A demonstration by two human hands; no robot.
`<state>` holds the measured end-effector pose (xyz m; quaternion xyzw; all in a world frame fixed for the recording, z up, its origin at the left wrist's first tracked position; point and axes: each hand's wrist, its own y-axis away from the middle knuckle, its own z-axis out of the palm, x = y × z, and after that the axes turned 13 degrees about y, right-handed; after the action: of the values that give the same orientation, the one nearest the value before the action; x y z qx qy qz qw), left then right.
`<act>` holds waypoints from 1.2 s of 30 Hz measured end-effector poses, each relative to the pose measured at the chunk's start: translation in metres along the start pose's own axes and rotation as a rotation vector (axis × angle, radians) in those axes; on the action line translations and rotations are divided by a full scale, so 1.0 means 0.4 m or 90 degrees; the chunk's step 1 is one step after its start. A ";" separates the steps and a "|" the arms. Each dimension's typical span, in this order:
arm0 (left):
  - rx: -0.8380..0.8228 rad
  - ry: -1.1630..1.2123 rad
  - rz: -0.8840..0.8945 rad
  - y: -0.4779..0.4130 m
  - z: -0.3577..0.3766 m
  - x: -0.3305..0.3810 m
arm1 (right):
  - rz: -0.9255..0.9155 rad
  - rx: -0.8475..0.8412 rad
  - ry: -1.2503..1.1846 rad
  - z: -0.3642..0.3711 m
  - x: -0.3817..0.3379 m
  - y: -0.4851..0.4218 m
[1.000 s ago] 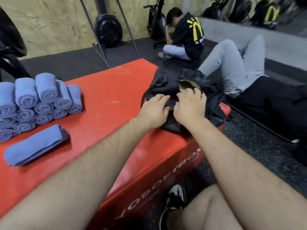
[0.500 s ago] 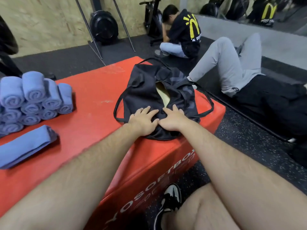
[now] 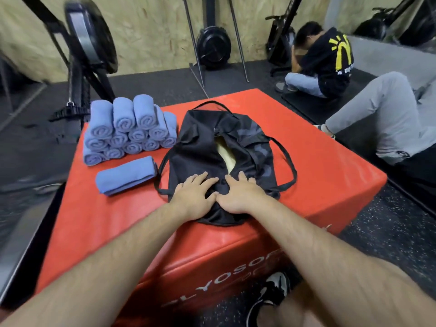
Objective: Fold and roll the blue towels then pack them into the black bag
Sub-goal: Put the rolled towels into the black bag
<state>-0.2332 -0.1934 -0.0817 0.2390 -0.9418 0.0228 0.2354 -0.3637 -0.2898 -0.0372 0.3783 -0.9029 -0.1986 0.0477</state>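
The black bag (image 3: 200, 142) is lying flattened on the red box (image 3: 330, 180), mouth gaping, now closer than before to the blue towels (image 3: 127, 128) on its left. The left hand (image 3: 193, 197) and right hand (image 3: 238, 197) are pressing its near end, fingers straight.

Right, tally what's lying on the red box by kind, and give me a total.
Rolled blue towels: 12, counted by the spiral ends that show in the stack
Folded blue towel: 1
Black bag: 1
Total: 14
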 end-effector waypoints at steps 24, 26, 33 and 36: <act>0.335 -0.012 -0.040 -0.151 -0.200 0.111 | 0.124 0.534 0.173 -0.174 0.040 -0.155; 0.343 0.035 -0.002 -0.149 -0.229 0.104 | 0.144 0.527 0.162 -0.189 0.056 -0.154; 0.335 -0.029 0.066 -0.153 -0.341 0.033 | 0.069 0.455 -0.058 -0.220 0.072 -0.143; 0.283 -0.035 0.034 -0.125 -0.353 0.045 | 0.011 0.425 -0.097 -0.227 0.078 -0.130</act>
<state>-0.1630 -0.2234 0.0485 0.2606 -0.9256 0.2292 0.1508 -0.3297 -0.3739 0.0235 0.3492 -0.9223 0.0809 -0.1447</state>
